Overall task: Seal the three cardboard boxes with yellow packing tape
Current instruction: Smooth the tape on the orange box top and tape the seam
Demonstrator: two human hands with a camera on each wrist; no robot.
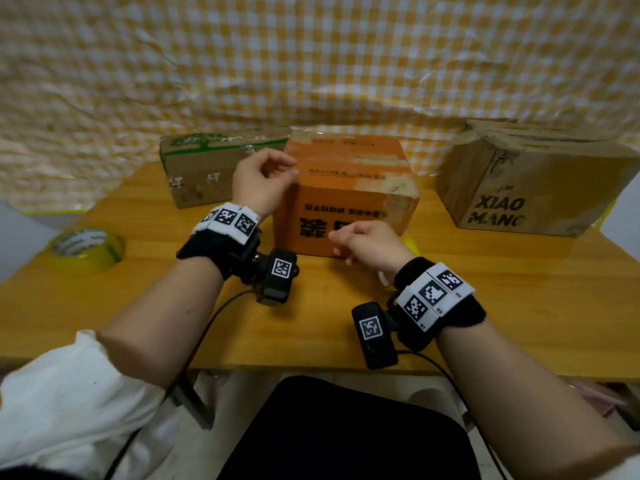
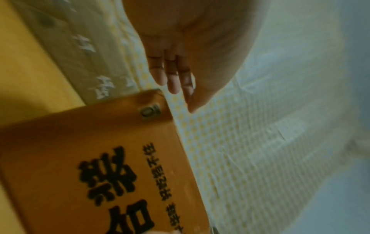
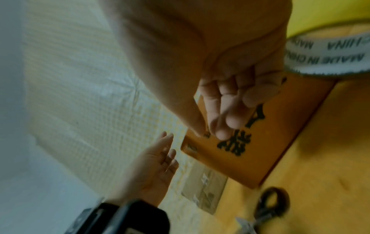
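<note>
Both forearms reach over the table's (image 1: 519, 306) near edge, each wrist strapped with a black camera band. Left hand (image 1: 258, 181) hovers at the orange box's (image 1: 346, 188) top left corner, fingers loosely extended and together, holding nothing; contact with the box cannot be told. Right hand (image 1: 369, 244) sits in front of the orange box's near face, fingers loosely curled, nothing in its grasp. Orange box stands mid-table, flaps down, with pale torn patches on top. Green-printed box (image 1: 214, 164) lies behind and left of it, just beside. Brown box (image 1: 526, 181) lettered XIAO MANG stands well apart to the right. Yellow tape roll (image 1: 86, 249) lies flat near the table's left edge, untouched. Right wrist view shows a second tape roll (image 3: 328, 53) and scissors (image 3: 270, 205) on the table near the right hand. Checked cloth (image 1: 311, 57) hangs behind.
</note>
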